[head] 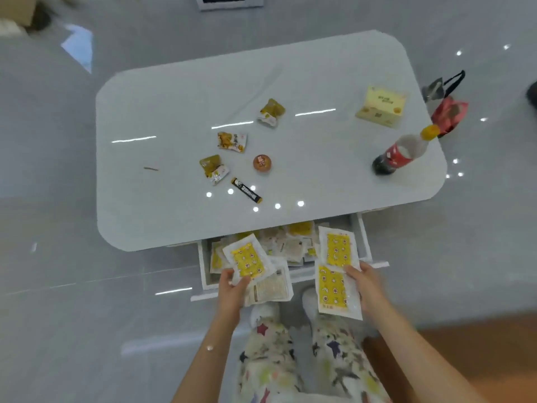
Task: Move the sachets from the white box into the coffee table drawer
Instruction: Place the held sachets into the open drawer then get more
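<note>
The coffee table drawer (pixel 366 245) is pulled open under the table's near edge, and several white and yellow sachets (pixel 293 242) lie inside it. My left hand (pixel 231 289) grips a yellow-printed sachet (pixel 248 258) plus a pale one (pixel 271 287) beneath it, above the drawer's left front. My right hand (pixel 367 282) holds a joined strip of yellow sachets (pixel 337 271) over the drawer's right front corner. A pale yellowish box (pixel 380 107) stands at the table's far right.
On the white coffee table (pixel 162 106) lie a few snack packets (pixel 232 141), a small round orange item (pixel 262 162), a black stick sachet (pixel 246 191) and a cola bottle (pixel 402 151) on its side. A red bag (pixel 449 113) sits on the floor to the right. My legs are below the drawer.
</note>
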The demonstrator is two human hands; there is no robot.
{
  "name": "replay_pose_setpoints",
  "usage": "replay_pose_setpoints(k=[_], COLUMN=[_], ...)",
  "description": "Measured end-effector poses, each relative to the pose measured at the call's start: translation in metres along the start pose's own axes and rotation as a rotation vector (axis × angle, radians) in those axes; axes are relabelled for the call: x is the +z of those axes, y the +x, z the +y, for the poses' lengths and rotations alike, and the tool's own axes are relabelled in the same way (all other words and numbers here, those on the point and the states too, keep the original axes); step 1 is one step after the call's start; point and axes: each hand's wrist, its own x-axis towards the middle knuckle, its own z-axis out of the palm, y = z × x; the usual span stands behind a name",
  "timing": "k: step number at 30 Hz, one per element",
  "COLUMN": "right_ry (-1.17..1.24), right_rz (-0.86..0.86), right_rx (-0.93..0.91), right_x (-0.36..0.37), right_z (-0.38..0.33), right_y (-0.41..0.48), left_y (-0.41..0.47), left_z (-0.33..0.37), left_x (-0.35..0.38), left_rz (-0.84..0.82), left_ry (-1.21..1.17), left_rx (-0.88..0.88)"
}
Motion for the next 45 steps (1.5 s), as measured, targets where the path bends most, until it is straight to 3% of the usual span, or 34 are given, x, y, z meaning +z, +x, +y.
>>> replay_pose_setpoints(k=[9, 18, 22, 25, 30, 36, 39, 45], right_ry=[-0.015, 0.084, -0.047, -0.31, -0.744, -1.224, -1.329, -1.364], right_rz=[0.065, 0.062, 0.131, 0.145, 0.112, -0.041, -0.078, -0.06], right_rx=[0.034, -0.029, -0.091, -0.176, -0.304, -0.54, -0.657, -0.882], right_x=[0.075, 0.12, 0.126, 0.127, 0.122, 0.108, 0.101, 0.092], right_z=[0.072, 0.102, 0.104, 0.092, 0.063, -0.006, -0.047, -0.119], right_y=[0.207, 0.267, 0.27, 0.26, 0.224, 0.111, 0.044, -0.088], left_y=[0.184, 0.254, 0.255, 0.244, 0.203, 0.094, 0.041, -0.069], left_z=[-0.094, -0.103, -0.105, -0.097, -0.073, -0.026, 0.003, 0.078], left_x=[0.015, 0.006, 0.011, 0.012, 0.01, 0.017, 0.009, -0.027], left_rz=[0.141, 0.192, 0.262, 0.284, 0.3, 0.201, 0.203, 0.335], left_ry=[0.111, 0.045, 0.092, 0.227, 0.461, 0.688, 0.844, 0.923], left_rx=[-0.019, 0.025, 0.028, 0.081, 0.352, 0.561, 0.559, 0.598])
